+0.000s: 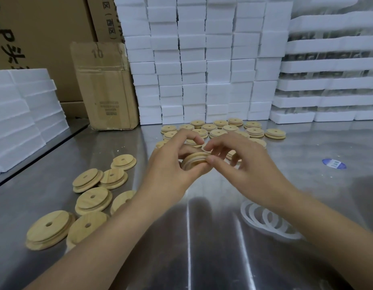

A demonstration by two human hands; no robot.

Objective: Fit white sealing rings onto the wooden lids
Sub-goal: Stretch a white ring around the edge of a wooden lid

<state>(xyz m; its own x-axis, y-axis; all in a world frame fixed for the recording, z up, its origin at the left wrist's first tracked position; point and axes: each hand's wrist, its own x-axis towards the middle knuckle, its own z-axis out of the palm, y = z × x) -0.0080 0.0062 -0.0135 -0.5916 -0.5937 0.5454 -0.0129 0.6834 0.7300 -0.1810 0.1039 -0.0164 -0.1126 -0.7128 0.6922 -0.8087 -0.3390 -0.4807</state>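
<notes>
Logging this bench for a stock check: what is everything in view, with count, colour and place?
held lid: one, light wood, between both hands above the table
loose lids: about seven, light wood, table's left
far lids: many, partly hidden, light wood, behind the hands
sealing rings: a few overlapping, count unclear, white, by the right forearm
foam blocks: many stacks, white, back and left
cardboard boxes: at least two, brown, back left
sticker: one, blue, table's right
table: one, steel grey, under everything
left hand: grips the held lid
right hand: pinches the held lid's edge
</notes>
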